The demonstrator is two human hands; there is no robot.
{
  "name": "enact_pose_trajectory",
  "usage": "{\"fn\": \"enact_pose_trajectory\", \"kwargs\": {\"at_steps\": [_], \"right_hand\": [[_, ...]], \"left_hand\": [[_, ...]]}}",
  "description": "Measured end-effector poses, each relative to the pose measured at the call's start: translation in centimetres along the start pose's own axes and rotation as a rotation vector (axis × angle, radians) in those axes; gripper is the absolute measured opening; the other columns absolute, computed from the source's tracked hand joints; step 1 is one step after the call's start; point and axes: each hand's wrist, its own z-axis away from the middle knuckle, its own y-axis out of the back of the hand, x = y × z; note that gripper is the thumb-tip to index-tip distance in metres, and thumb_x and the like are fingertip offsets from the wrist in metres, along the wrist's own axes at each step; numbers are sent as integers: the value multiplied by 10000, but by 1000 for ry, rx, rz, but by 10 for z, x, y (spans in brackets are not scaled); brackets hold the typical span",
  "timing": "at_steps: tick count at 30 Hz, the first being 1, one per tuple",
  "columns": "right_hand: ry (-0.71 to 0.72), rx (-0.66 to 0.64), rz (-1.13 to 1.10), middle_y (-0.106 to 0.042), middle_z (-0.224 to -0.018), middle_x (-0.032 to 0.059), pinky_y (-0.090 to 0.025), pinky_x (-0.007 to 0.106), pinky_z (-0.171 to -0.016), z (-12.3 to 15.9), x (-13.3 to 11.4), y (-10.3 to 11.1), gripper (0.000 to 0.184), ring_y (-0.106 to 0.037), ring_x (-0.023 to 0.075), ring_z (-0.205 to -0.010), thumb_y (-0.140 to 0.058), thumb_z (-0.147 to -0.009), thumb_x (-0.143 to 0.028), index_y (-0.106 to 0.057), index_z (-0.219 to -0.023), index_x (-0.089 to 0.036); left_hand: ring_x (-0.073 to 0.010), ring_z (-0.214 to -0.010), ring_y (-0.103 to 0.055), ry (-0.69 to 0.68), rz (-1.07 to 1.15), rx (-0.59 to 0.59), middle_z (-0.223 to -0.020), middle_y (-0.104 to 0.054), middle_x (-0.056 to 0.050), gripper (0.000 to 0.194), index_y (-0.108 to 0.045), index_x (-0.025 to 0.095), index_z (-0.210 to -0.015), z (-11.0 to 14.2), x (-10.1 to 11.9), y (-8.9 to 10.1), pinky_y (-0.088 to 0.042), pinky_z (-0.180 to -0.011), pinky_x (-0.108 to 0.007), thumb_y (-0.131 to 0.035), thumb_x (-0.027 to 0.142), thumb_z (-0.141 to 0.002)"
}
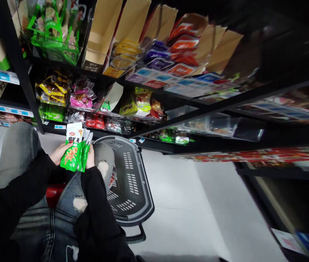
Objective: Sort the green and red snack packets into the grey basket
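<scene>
Several green-and-white snack packets [72, 147] are fanned out between my two hands, above my knees. The front packet faces up, with dark lettering and a picture of food on it. My left hand [58, 153] grips the packets at their left edge, its thumb lying over the front one. On the other side, my right hand [90, 157] is closed round the right edge of the rear packets; part of its fingers is hidden behind them. Just right of my right knee stands a dark grey shopping basket [128, 171].
Black store shelves [187, 116] run across the front, holding open cardboard boxes [102, 29] and clear bins of bagged snacks. Yellow packets [54, 87] and pink packets [82, 95] sit on the middle shelf. Pale floor tiles [181, 203] extend right of the basket, whose handle [139, 234] points toward me.
</scene>
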Motion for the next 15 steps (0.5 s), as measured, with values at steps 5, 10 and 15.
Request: {"fn": "enact_pose_trajectory", "kwargs": {"at_steps": [5, 10, 15], "right_hand": [[-39, 95, -68, -582, -776, 18, -434, 335, -758, 5, -16, 1, 290, -535, 177, -775, -432, -767, -442, -551, -833, -186], [77, 73, -50, -521, -1055, 72, -437, 349, -816, 21, -33, -1, 520, -541, 183, -907, -560, -719, -464, -442, -1149, -197], [128, -2, 248, -437, -1061, 82, -388, 420, -936, 22, -33, -3, 472, -455, 243, -1051, -726, -563, -340, -566, -984, -199]], "left_hand": [[-195, -675, -682, 21, -15, 0, -768, -731, -91, 168, -678, 106, -802, -3, 1, 3, -522, -747, -311, -676, 242, -704], [-185, -639, -674, 14, 20, 26, -732, -723, -85, 148, -673, 102, -807, -5, -1, 3, -528, -710, -305, -655, 222, -723], [-193, -637, -672, -10, -36, 94, -729, -720, -99, 168, -671, 91, -804, -9, -1, 4, -524, -708, -314, -650, 245, -742]]}}
